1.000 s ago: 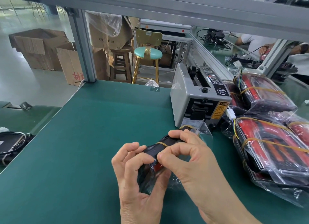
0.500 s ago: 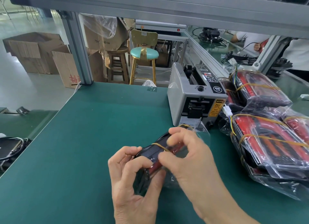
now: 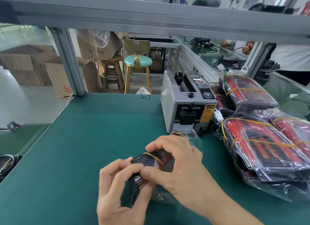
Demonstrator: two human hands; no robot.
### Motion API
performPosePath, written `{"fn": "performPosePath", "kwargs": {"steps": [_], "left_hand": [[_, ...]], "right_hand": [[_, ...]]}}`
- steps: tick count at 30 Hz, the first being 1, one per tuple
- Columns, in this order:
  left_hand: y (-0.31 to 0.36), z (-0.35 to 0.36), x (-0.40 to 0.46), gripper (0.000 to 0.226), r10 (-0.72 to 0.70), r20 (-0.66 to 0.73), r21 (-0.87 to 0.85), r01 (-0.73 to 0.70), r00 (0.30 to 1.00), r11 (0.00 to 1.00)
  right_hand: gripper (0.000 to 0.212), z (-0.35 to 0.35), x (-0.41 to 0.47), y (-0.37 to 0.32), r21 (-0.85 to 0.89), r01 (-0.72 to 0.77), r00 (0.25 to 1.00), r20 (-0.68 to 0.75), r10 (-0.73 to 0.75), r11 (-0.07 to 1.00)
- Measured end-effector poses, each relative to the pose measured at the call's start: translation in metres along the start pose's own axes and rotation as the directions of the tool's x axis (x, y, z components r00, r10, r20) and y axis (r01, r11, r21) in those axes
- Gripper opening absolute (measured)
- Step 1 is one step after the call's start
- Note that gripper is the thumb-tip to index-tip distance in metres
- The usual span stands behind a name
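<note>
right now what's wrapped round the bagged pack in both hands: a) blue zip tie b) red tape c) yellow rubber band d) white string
C: a thin yellow rubber band crosses the dark bagged pack that the left hand and right hand both grip.

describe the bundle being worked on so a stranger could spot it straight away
On the green bench mat, find the grey machine. Just in front of it is a small dark bundle in clear plastic with a yellow rubber band. Unlike the bundles piled to its right, the left hand and right hand hold it.
</note>
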State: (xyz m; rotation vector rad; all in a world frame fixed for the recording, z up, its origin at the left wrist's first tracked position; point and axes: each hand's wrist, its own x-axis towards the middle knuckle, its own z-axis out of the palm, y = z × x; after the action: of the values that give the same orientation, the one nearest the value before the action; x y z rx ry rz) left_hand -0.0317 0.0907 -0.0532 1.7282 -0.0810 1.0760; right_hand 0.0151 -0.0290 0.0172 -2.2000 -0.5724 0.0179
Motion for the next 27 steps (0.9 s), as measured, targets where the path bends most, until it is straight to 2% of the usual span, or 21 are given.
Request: {"fn": "performPosePath", "kwargs": {"steps": [3,5,7,8,10,11,12,14,16,17,18,19,21,23,25,27], "left_hand": [[-0.012,-0.01,0.004,0.03,-0.006,0.038,0.044,0.004,0.999,0.999],[-0.018,-0.015,0.008,0.029,-0.02,0.073,0.007,0.019,0.997,1.0],[-0.02,-0.015,0.012,0.026,-0.028,0.122,-0.059,0.036,0.992,0.998],[-0.02,-0.016,0.014,0.02,-0.059,0.147,-0.105,0.075,0.987,0.992],[-0.014,-0.025,0.024,0.032,-0.184,0.23,-0.184,0.228,0.956,0.956],[-0.009,-0.03,0.029,0.033,-0.224,0.286,-0.148,0.274,0.932,0.95],[0.0,-0.034,0.036,0.03,-0.231,0.32,-0.047,0.259,0.919,0.965],[0.023,-0.032,0.051,0.043,-0.177,0.392,0.274,0.069,0.903,0.959],[0.041,-0.013,0.062,0.067,-0.116,0.528,0.484,-0.186,0.841,0.855],[0.05,0.001,0.066,0.071,-0.152,0.592,0.533,-0.244,0.791,0.81],[0.055,0.012,0.067,0.068,-0.204,0.633,0.56,-0.26,0.747,0.787],[0.055,0.018,0.065,0.059,-0.222,0.64,0.552,-0.239,0.735,0.799],[0.052,0.024,0.064,0.041,-0.243,0.621,0.525,-0.165,0.745,0.835],[0.051,0.023,0.064,0.036,-0.259,0.612,0.526,-0.14,0.747,0.839],[0.048,0.023,0.063,0.033,-0.281,0.603,0.529,-0.11,0.747,0.842],[0.049,0.024,0.064,0.028,-0.31,0.601,0.527,-0.073,0.737,0.847]], "right_hand": [[0.061,-0.03,0.013,0.03,0.103,-0.082,0.995,0.072,0.075,0.991],[0.086,-0.049,0.02,0.057,0.195,-0.201,0.968,0.191,0.164,0.96],[0.091,-0.047,0.022,0.075,0.351,-0.27,0.931,0.332,0.15,0.897],[0.086,-0.041,0.023,0.081,0.425,-0.269,0.929,0.353,0.116,0.864],[0.071,-0.032,0.022,0.089,0.503,-0.217,0.95,0.305,0.063,0.836],[0.067,-0.031,0.02,0.09,0.525,-0.188,0.96,0.276,0.043,0.83],[0.064,-0.031,0.018,0.091,0.534,-0.165,0.967,0.253,0.03,0.829],[0.064,-0.029,0.012,0.092,0.534,-0.137,0.974,0.224,0.017,0.834],[0.07,-0.025,0.004,0.093,0.53,-0.112,0.984,0.18,0.018,0.84],[0.071,-0.025,0.0,0.092,0.53,-0.091,0.988,0.153,0.011,0.843],[0.068,-0.026,-0.004,0.09,0.532,-0.063,0.992,0.127,-0.006,0.844],[0.06,-0.029,-0.007,0.088,0.534,-0.029,0.995,0.097,-0.027,0.845],[0.039,-0.037,-0.012,0.083,0.55,0.017,0.999,0.015,-0.03,0.835],[0.02,-0.044,-0.013,0.08,0.568,0.029,0.999,-0.041,-0.007,0.823],[0.007,-0.048,-0.012,0.076,0.487,0.058,0.998,-0.054,-0.036,0.872],[0.007,-0.051,-0.01,0.071,0.363,0.102,0.995,-0.042,-0.093,0.926]]}}
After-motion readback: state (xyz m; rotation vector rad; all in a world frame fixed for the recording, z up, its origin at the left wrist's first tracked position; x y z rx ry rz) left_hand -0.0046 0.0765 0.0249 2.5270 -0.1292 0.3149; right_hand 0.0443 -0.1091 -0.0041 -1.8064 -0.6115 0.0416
